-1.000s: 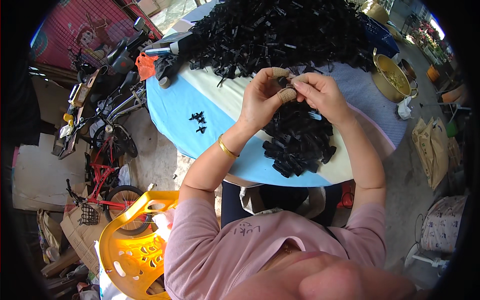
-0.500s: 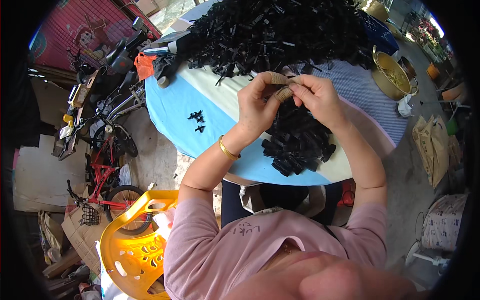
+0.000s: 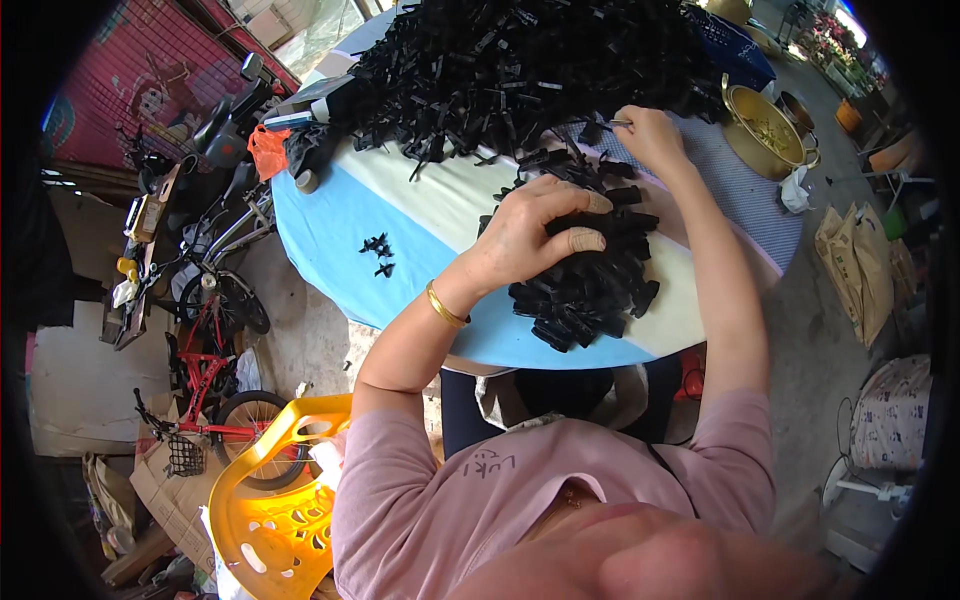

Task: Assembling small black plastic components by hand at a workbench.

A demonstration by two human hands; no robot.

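My left hand [image 3: 540, 228] hovers over or rests on the near heap of small black pieces [image 3: 582, 305]. Tan wrapping covers its thumb and forefinger, which stand apart with nothing seen between them. Farther off and to the right, my right hand [image 3: 652, 142] pinches a small thin piece [image 3: 620, 123], mostly dark, at the edge of the big heap of black strip-like pieces [image 3: 480, 85]. The exact kind of these pieces is too small to tell. A few more black pieces [image 3: 376, 247] lie apart on the blue part of the tablecloth [image 3: 330, 215].
A gold-coloured pot [image 3: 768, 130] and a dark blue basket [image 3: 735, 50] stand at the table's right. An orange bag [image 3: 268, 150] lies at its left edge. A yellow plastic chair [image 3: 270, 500] is beside me, with a red bicycle [image 3: 205, 370] beyond it.
My hands were together above the near heap, fingertips touching. Now they are apart: the left has come down over that heap, the right has moved away to the big heap's edge.
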